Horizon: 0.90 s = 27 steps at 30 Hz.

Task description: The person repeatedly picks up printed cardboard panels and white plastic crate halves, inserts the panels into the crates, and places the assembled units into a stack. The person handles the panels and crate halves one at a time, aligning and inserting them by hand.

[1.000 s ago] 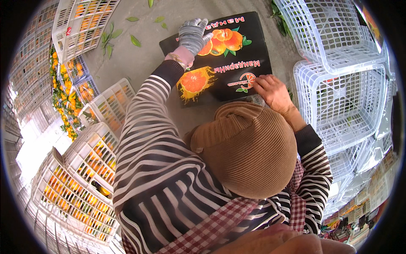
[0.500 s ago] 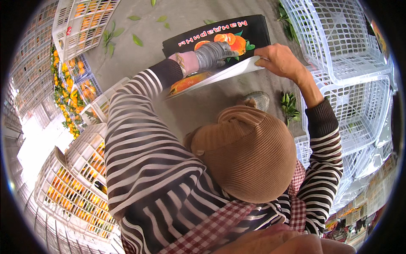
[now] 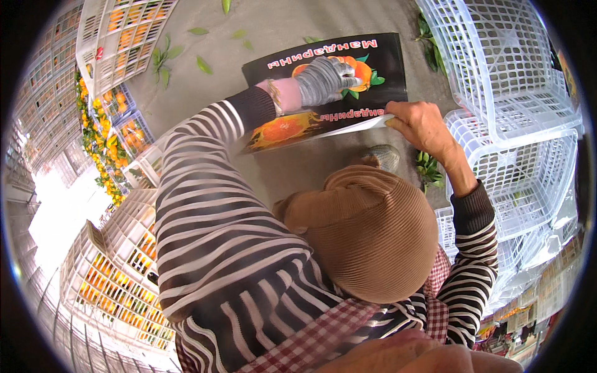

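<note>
A black printed sheet point(image 3: 388, 68) with orange fruit pictures and red-and-white lettering lies on the grey floor, ahead of me. My left hand point(image 3: 324, 81), in a grey striped glove, rests on its middle over the fruit picture, fingers stretched out and a little spread. Bare and pinched closed, my right hand point(image 3: 418, 123) grips the sheet's near edge at the right corner. That edge is raised, and a narrow white underside shows beside the fingers. The fingertips under the edge are partly hidden.
Clear plastic crates point(image 3: 519, 155) stack up on the right. White crates point(image 3: 118, 273) of orange fruit stand at the lower left, another crate point(image 3: 124, 31) at the upper left. Loose green leaves point(image 3: 203, 64) dot the floor. A brown ribbed cap point(image 3: 373, 236) covers the lower middle.
My right hand has moved nearer to me with the sheet's edge. More of the near printed strip shows, and less white underside. My left hand has shifted slightly right.
</note>
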Tool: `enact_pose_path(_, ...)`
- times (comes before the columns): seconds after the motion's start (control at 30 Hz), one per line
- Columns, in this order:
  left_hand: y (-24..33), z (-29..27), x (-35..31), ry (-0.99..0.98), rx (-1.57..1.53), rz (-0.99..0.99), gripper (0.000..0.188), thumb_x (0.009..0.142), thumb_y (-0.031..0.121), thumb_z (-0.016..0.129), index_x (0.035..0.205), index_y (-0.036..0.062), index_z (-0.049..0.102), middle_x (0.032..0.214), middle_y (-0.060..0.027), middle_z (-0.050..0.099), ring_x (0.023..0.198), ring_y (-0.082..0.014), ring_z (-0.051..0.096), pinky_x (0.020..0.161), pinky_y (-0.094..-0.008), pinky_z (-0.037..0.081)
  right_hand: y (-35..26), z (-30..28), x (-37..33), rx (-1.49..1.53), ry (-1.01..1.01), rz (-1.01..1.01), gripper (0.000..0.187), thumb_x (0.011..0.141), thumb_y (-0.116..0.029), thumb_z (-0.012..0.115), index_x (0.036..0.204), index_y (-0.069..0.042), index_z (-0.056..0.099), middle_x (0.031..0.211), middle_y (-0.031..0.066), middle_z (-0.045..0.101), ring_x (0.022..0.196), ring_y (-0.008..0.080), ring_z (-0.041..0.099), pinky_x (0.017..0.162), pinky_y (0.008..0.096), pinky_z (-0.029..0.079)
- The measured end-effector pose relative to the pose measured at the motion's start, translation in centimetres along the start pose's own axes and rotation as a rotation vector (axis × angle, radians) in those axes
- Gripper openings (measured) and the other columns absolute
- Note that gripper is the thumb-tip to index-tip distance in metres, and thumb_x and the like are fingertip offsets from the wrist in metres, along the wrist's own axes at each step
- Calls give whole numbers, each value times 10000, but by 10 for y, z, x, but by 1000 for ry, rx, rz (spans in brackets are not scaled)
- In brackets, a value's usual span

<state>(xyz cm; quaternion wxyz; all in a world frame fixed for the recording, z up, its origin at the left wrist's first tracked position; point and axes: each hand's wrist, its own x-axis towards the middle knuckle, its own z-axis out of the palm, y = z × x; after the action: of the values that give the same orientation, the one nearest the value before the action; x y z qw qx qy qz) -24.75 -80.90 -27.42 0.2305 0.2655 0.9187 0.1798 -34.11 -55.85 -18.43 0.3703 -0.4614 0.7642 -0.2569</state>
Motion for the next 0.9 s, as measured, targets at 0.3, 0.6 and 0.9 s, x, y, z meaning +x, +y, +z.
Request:
enact_pose_path(0.3,-16,-16,17,-322,-121,-44,492,783,361,664,1222,153,580,1110,-102,615,969,-240,607,822,-371,495,37,-17,75,24,1,-2,313,806,-222,636,1080,-74,660,936,184,672,847,331,653,778,398,512)
enact_pose_path(0.6,-75,-13,28,-292,-1101,-258,517,832,398,626,1240,87,559,1098,-120,631,988,-202,607,836,-349,492,67,6,111,-34,-76,257,465,804,-278,618,1225,-82,596,1247,163,569,1129,325,548,976,407,425)
enact_pose_path(0.9,-90,-96,-58,-464,-843,-434,582,858,423,607,1263,12,526,1085,-166,641,1003,-227,613,874,-353,482,72,20,132,-78,-56,401,406,775,-246,671,1158,-114,639,1135,125,635,1061,304,596,913,413,473)
